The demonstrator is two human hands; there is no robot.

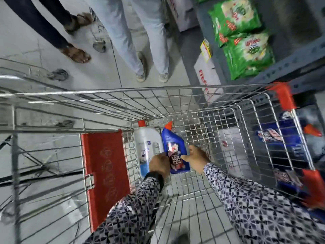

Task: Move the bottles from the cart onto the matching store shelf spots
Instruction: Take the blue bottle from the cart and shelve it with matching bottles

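Observation:
Inside the wire cart [193,88] lie two bottles side by side. The blue bottle [173,142] has an orange angled cap and a dark label. The white bottle [146,140] with a red cap lies just left of it. My left hand [159,165] grips the blue bottle's lower left edge, covering part of the white bottle. My right hand [197,158] holds the blue bottle's right side, fingers curled on it. Both arms wear patterned sleeves.
The red child-seat flap [105,173] stands at the cart's left. A grey shelf [290,62] on the right holds green detergent bags [246,50]; blue bottles [281,136] show on a lower shelf behind the cart wall. Two people stand ahead on the floor [109,32].

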